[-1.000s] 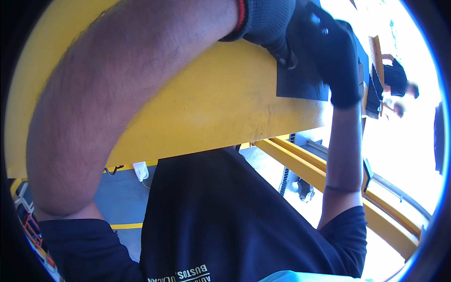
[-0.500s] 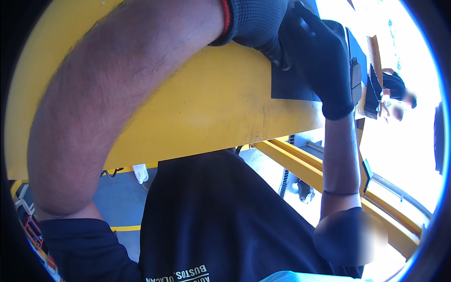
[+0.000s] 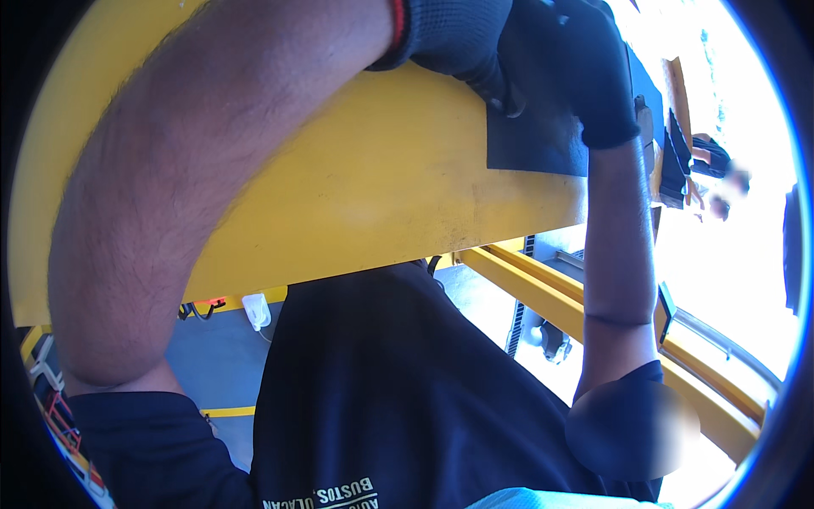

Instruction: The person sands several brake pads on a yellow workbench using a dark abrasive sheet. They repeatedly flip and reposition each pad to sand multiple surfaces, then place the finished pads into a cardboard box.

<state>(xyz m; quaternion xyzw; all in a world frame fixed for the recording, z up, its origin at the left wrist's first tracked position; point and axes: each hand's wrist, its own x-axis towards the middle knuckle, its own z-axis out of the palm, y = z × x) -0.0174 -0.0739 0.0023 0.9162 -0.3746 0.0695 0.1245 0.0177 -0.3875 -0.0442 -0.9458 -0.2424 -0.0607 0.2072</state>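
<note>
My left hand [image 3: 454, 38], in a dark knit glove with a red cuff edge, reaches in at the top of the view with its fingers bent inward. Against it lies my right hand [image 3: 585, 72], in a plain black glove, its fingers closed and partly cut off by the upper edge. Whatever the two hands hold between them is hidden. Beneath them a flat dark sheet or pad [image 3: 534, 144] rests on the yellow work surface [image 3: 356, 187], close to its right end.
A grey and black device [image 3: 646, 127] sits beside the dark pad. Yellow frame rails [image 3: 534, 284] run below the surface at the right. A white object [image 3: 256, 311] hangs under the near edge. Another person [image 3: 712, 161] is visible far right.
My right hand and forearm have moved up, further toward the top edge. My left hand has shifted slightly up and left, staying against the right one.
</note>
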